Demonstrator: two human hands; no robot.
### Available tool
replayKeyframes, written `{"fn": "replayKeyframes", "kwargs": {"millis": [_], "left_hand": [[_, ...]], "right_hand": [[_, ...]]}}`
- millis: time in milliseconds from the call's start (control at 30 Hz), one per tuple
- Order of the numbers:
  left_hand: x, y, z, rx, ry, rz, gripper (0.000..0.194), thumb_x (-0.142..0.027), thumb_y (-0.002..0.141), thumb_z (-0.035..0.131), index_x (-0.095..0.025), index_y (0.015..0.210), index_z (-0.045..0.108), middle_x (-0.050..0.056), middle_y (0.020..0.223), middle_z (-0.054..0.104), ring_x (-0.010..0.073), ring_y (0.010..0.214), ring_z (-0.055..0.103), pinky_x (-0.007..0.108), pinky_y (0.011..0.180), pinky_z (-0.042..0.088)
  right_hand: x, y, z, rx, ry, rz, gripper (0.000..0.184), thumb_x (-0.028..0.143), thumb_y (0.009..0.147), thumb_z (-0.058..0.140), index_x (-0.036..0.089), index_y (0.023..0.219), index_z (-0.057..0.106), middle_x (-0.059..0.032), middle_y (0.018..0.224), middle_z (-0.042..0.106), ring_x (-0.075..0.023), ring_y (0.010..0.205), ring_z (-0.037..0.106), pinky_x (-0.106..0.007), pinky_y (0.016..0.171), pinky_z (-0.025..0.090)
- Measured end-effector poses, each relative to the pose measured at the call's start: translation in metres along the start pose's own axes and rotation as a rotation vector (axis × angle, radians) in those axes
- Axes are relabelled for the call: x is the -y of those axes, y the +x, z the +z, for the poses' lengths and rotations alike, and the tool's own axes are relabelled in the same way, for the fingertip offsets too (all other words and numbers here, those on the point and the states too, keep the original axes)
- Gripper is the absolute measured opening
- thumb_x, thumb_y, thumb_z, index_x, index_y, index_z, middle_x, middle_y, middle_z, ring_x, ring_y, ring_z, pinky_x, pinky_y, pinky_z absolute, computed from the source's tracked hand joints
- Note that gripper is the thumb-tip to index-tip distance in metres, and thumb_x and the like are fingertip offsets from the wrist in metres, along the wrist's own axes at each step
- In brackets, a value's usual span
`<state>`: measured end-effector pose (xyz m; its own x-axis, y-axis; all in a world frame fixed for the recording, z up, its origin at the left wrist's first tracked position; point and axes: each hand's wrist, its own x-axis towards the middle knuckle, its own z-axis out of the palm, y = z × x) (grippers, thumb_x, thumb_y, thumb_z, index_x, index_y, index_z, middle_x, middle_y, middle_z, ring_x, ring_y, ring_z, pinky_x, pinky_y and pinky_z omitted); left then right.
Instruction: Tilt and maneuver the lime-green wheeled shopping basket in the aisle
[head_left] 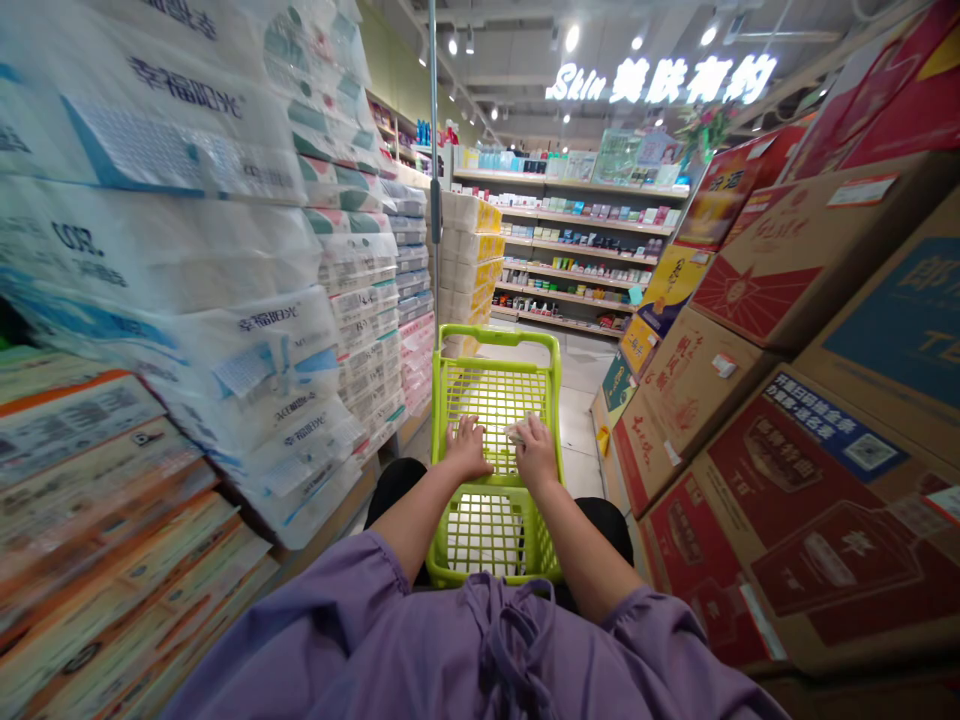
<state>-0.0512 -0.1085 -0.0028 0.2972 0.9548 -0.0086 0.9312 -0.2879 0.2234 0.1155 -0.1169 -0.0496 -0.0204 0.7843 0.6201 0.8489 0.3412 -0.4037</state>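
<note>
A lime-green plastic shopping basket (555, 400) with a grid of openings is in front of my body, between my knees. Over its left part is my left hand (468, 447), palm down with the fingers apart, at the basket's crossbar. My right hand (537, 452) is over the right part, its fingers bent. A small whitish thing (517, 432) shows at the fingertips of that hand; its kind is too small to tell. Through the grid I see only pale floor.
Wrapped tissue packs (255, 260) are stacked high on the left. Printed cartons (832, 510) form a wall on the right. A thin metal pole (435, 210) rises just beyond the basket. Tiled floor (581, 400) leads to shelves of small boxes (577, 235).
</note>
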Motion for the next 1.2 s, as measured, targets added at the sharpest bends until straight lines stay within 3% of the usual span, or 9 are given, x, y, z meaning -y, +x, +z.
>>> {"fn": "replayKeyframes", "kwargs": {"millis": [67,200,367,400,567,767,933,1100,1200], "left_hand": [[0.0,0.0,-0.001,0.01,0.002,-0.005,0.076,-0.04,0.062,0.069,-0.019,0.129,0.038,0.015,0.157,0.014,0.0323,0.147,0.002,0.053,0.117,0.0],[-0.002,0.0,-0.001,0.016,-0.005,-0.014,0.077,-0.039,0.065,0.065,-0.018,0.132,0.034,0.016,0.158,0.012,0.0323,0.147,-0.001,0.053,0.117,-0.001],[-0.003,0.0,-0.001,0.017,-0.007,-0.007,0.078,-0.04,0.063,0.068,-0.019,0.131,0.035,0.014,0.158,0.013,0.0326,0.147,0.0,0.052,0.117,-0.001],[-0.003,0.0,-0.001,0.017,-0.007,-0.009,0.078,-0.04,0.063,0.069,-0.019,0.13,0.036,0.014,0.157,0.013,0.0328,0.147,0.001,0.052,0.117,-0.001],[-0.003,0.001,0.001,0.003,-0.015,-0.014,0.079,-0.04,0.065,0.067,-0.018,0.133,0.034,0.015,0.157,0.014,0.0317,0.147,0.0,0.052,0.117,0.0],[-0.002,0.001,0.004,0.0,0.006,-0.01,0.081,-0.04,0.063,0.069,-0.018,0.133,0.035,0.014,0.158,0.013,0.0312,0.147,0.001,0.051,0.118,0.0],[-0.003,0.002,0.006,-0.002,-0.003,-0.02,0.081,-0.04,0.065,0.066,-0.018,0.136,0.033,0.014,0.159,0.01,0.0313,0.147,-0.003,0.053,0.117,-0.004],[-0.002,0.001,0.005,0.026,0.034,0.013,0.086,-0.041,0.066,0.064,-0.014,0.14,0.028,0.016,0.16,0.004,0.0324,0.146,-0.007,0.05,0.118,-0.001],[-0.001,0.001,0.005,0.042,0.036,0.035,0.089,-0.042,0.069,0.06,-0.011,0.144,0.022,0.016,0.16,0.001,0.0318,0.146,-0.009,0.047,0.119,0.002]], "right_hand": [[0.001,-0.001,0.002,0.022,0.025,-0.061,0.039,0.008,0.081,0.047,0.021,0.112,0.067,-0.0089,0.135,0.055,-0.0286,0.133,0.038,-0.053,0.107,0.037],[0.003,-0.004,0.007,0.175,0.148,-0.337,0.042,0.008,0.082,0.047,0.026,0.114,0.067,-0.0034,0.125,0.063,-0.0222,0.133,0.039,-0.045,0.109,0.039],[-0.006,0.0,0.006,-0.002,0.022,-0.019,0.044,0.004,0.079,0.045,0.021,0.113,0.067,-0.0092,0.136,0.054,-0.0268,0.134,0.038,-0.051,0.108,0.038],[-0.005,-0.001,0.005,-0.009,0.008,-0.013,0.044,0.004,0.079,0.045,0.02,0.114,0.067,-0.0101,0.136,0.054,-0.0276,0.134,0.038,-0.052,0.108,0.038],[0.008,-0.007,0.005,0.161,0.064,-0.355,0.041,0.009,0.082,0.048,0.023,0.116,0.067,-0.0037,0.126,0.062,-0.0244,0.136,0.037,-0.044,0.112,0.036],[0.004,-0.009,0.008,0.02,-0.053,-0.05,0.04,0.014,0.082,0.052,0.023,0.119,0.065,-0.0072,0.142,0.049,-0.0298,0.137,0.034,-0.052,0.107,0.039],[0.001,-0.009,0.012,0.114,-0.001,-0.205,0.042,0.014,0.082,0.051,0.024,0.121,0.063,-0.0047,0.147,0.043,-0.0277,0.143,0.024,-0.05,0.109,0.037],[-0.003,-0.005,0.011,0.01,0.012,-0.032,0.044,0.013,0.084,0.047,0.018,0.126,0.059,-0.0111,0.148,0.041,-0.0282,0.14,0.03,-0.054,0.111,0.034],[0.002,-0.007,0.01,0.116,0.087,-0.239,0.046,0.011,0.082,0.049,0.021,0.126,0.06,-0.0082,0.141,0.05,-0.0258,0.141,0.028,-0.051,0.112,0.034]]}}
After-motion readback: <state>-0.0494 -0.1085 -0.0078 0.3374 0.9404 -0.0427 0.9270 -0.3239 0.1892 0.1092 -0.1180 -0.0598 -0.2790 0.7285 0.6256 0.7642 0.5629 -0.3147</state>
